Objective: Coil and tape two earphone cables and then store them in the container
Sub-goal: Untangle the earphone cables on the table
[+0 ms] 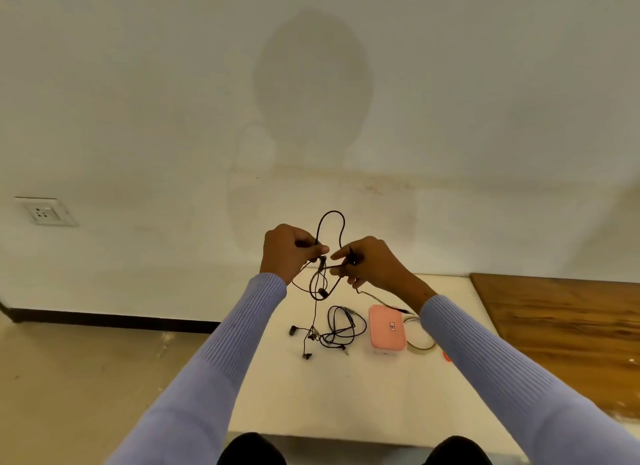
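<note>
Both hands are raised above the white table (311, 388) with a black earphone cable (331, 218) between them. My left hand (287, 253) grips the cable, and a loop stands up above its fingers. My right hand (367, 262) pinches another part of the same cable. More loops and an earbud (322, 292) hang below the hands, down toward the table. A second black earphone cable (343, 329) lies loosely tangled on the table. To its right stands a pink container (387, 327) with its lid on.
A pale cable (420, 347) curls on the table right of the container, partly under my right sleeve. A small orange object (447, 356) peeks out beside that sleeve. A wooden surface (561, 322) adjoins the table on the right. A wall socket (43, 212) sits at far left.
</note>
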